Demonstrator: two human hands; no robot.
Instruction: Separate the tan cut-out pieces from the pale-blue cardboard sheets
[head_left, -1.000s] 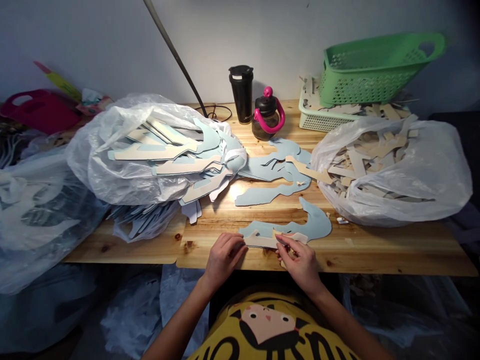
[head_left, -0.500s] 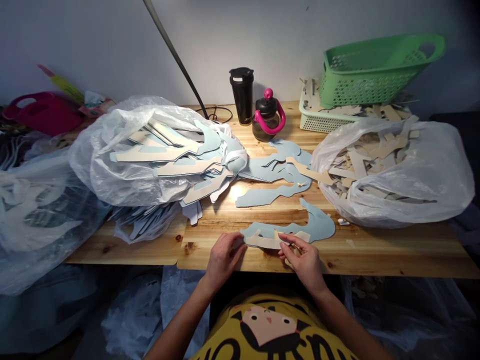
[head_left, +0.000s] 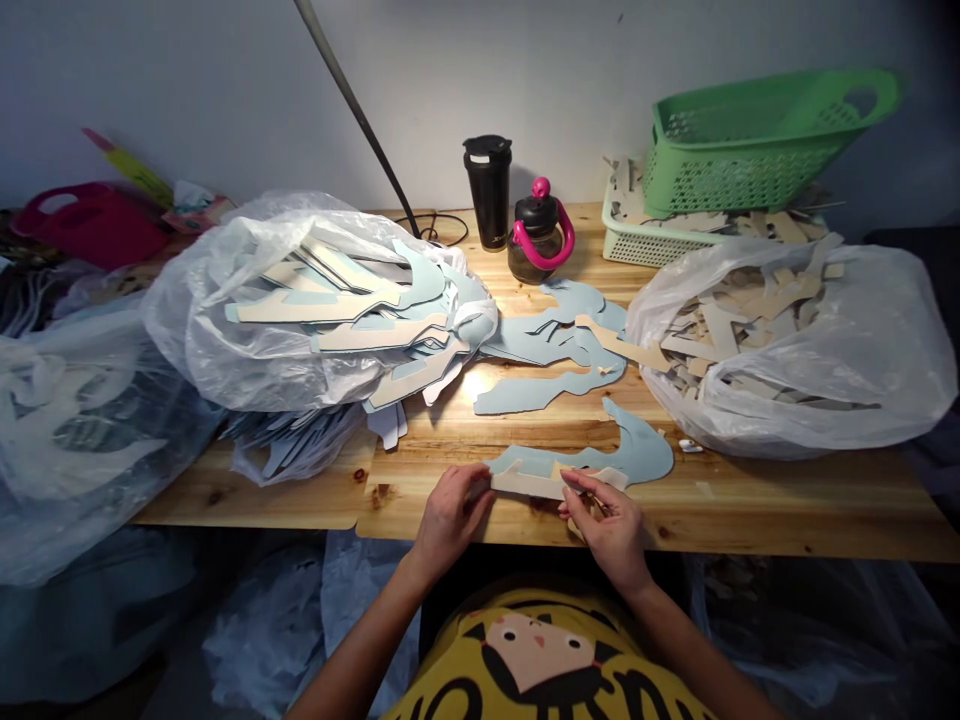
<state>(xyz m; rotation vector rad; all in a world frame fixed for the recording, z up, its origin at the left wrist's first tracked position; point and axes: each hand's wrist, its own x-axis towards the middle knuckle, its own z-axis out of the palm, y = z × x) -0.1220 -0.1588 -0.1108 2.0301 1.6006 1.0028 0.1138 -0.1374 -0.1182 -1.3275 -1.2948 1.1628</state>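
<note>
"Two hands, how are they set?"

"Left hand (head_left: 454, 515): thumb and fingertips pinched on the left end of the blue piece (head_left: 646, 455). Right hand (head_left: 611, 520): strip (head_left: 529, 483) pinched between thumb and forefinger, by a yellow bit (head_left: 559, 468). A tan scrap (head_left: 576, 527) is seen under those fingers; whether it is gripped cannot be told."

"Piece location?"

"Laid on the table (head_left: 750, 500) near its front edge, curved end to the right, strip along the near side."

"Handling?"

"Light and thin, judged by looks; bendy, probably not slippery. Narrow parts could be creased or torn if tugged. Best held flat by the broad left end, strip taken by its edge."

"Containers, quickly."

"Left bag (head_left: 191, 345): clear plastic, stuffed with blue pieces bearing pale strips, some poking out. Lower bag (head_left: 296, 462): more blue pieces. Right bag (head_left: 892, 350): tan and grey scraps. Tray (head_left: 660, 246): scraps too, with the green basket (head_left: 757, 170) set on top; basket contents not made out. Pink bin (head_left: 97, 225), far left: contents can't be seen. Tumbler (head_left: 487, 200) is lidded; jug (head_left: 534, 250) contents unclear."
</note>
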